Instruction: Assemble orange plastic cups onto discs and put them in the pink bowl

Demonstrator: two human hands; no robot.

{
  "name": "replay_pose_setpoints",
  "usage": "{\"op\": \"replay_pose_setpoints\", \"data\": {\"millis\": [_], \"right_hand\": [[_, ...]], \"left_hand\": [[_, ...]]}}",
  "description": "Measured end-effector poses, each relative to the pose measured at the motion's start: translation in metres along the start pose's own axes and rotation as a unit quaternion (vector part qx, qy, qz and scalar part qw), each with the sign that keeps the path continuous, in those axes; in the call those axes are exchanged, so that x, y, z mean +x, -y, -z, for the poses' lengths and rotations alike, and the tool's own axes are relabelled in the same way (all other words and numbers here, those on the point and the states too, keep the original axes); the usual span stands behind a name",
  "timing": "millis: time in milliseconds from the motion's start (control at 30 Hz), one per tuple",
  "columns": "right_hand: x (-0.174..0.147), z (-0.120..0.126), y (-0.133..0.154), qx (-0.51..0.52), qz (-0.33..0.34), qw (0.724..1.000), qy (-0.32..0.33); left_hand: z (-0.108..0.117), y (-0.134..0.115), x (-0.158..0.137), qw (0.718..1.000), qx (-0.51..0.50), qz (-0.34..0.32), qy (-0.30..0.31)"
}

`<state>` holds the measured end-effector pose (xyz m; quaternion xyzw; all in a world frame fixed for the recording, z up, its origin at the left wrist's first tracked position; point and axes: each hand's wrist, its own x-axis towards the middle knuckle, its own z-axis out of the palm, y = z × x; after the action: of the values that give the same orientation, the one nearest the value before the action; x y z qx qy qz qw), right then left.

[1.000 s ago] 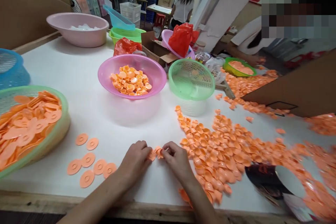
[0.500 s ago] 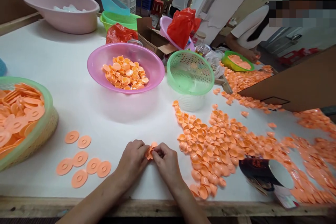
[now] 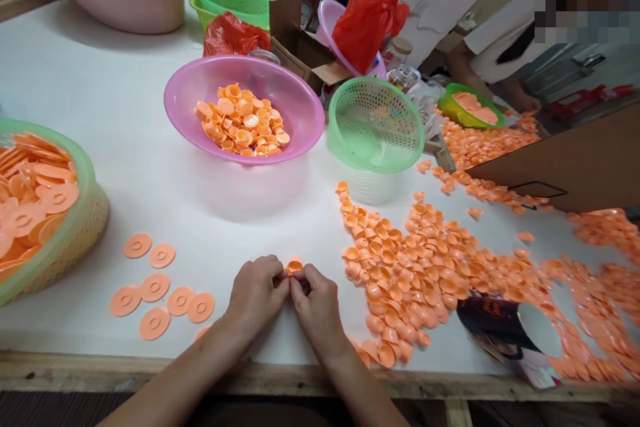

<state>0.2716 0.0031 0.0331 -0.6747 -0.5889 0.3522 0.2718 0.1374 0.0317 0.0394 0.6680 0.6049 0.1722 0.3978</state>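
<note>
Between my two hands, just above the white tabletop [image 3: 280, 213], is a small orange plastic cup-shaped piece [image 3: 294, 265], its open side up. The fingertips of my left hand [image 3: 257, 292] pinch it from the left, and those of my right hand [image 3: 317, 300] from the right. My fingers hide its lower part. Left of my hands lie several flat orange discs [image 3: 155, 323] with raised rings. A spread pile of small orange cups [image 3: 410, 267] covers the table close to my right hand.
Ahead stands a pink basin [image 3: 300, 133] with orange cup pieces in it, beside a green colander [image 3: 373, 160]. A green-rimmed basket [image 3: 93, 213] of discs is at left. A dark paper cup [image 3: 490, 320] lies at right. Another person's arm [image 3: 517, 90] is beyond the cardboard panel [image 3: 575, 160].
The view has tilted down slightly. The orange piece in my fingers now shows its open rim upward, and both hands have moved slightly closer together. An orange disc's edge now shows beside my left forearm.
</note>
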Motion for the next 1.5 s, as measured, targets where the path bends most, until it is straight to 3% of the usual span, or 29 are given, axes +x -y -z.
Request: {"op": "replay_pose_setpoints", "data": {"millis": [100, 200, 267, 333, 400, 533, 600, 667, 767, 867, 933, 1000, 1133, 1333, 1500], "right_hand": [[-0.006, -0.003, 0.0, 0.005, 0.006, 0.999, -0.035], [0.002, 0.011, 0.001, 0.033, 0.014, 0.999, 0.032], [0.012, 0.026, 0.002, 0.033, 0.021, 0.998, 0.05], [0.022, 0.036, 0.003, 0.003, 0.038, 0.999, 0.008], [0.03, 0.036, 0.003, -0.023, 0.074, 0.997, -0.023], [0.036, 0.02, 0.004, -0.045, 0.132, 0.99, -0.011], [0.037, 0.014, 0.006, -0.062, 0.132, 0.989, -0.033], [0.037, 0.013, 0.006, -0.068, 0.122, 0.989, -0.039], [0.036, 0.017, 0.0, -0.04, 0.08, 0.995, -0.032], [0.038, 0.023, -0.014, 0.008, 0.024, 0.999, -0.047], [0.04, 0.027, -0.024, 0.019, 0.016, 0.998, -0.054], [0.043, 0.029, -0.028, 0.013, 0.034, 0.999, -0.039], [0.041, 0.034, -0.02, -0.005, 0.049, 0.999, -0.004], [0.019, 0.034, -0.014, 0.068, -0.024, 0.997, 0.03], [0.01, 0.03, -0.02, 0.138, -0.024, 0.99, 0.027]], "left_hand": [[-0.003, 0.0, -0.005, 0.999, 0.019, -0.023, -0.021], [-0.007, 0.002, -0.009, 0.999, 0.017, 0.01, -0.027], [-0.005, 0.005, -0.008, 0.998, -0.023, 0.047, -0.022], [0.009, 0.004, 0.002, 0.993, -0.09, 0.064, -0.046], [0.041, -0.004, 0.022, 0.981, -0.138, 0.045, -0.127], [0.142, -0.037, 0.078, 0.934, -0.119, -0.021, -0.336], [0.183, -0.049, 0.095, 0.938, -0.119, -0.036, -0.325], [0.199, -0.044, 0.092, 0.959, -0.092, -0.06, -0.261], [0.182, -0.002, 0.052, 0.99, 0.016, -0.088, -0.109], [0.148, 0.055, -0.011, 0.989, 0.108, -0.099, 0.032], [0.128, 0.082, -0.046, 0.98, 0.155, -0.108, 0.061], [0.111, 0.092, -0.062, 0.976, 0.178, -0.115, 0.049], [0.078, 0.074, -0.045, 0.974, 0.169, -0.15, 0.016], [0.027, 0.027, -0.001, 0.975, 0.141, -0.174, 0.013], [0.008, 0.021, 0.002, 0.978, 0.116, -0.167, 0.038]]}}
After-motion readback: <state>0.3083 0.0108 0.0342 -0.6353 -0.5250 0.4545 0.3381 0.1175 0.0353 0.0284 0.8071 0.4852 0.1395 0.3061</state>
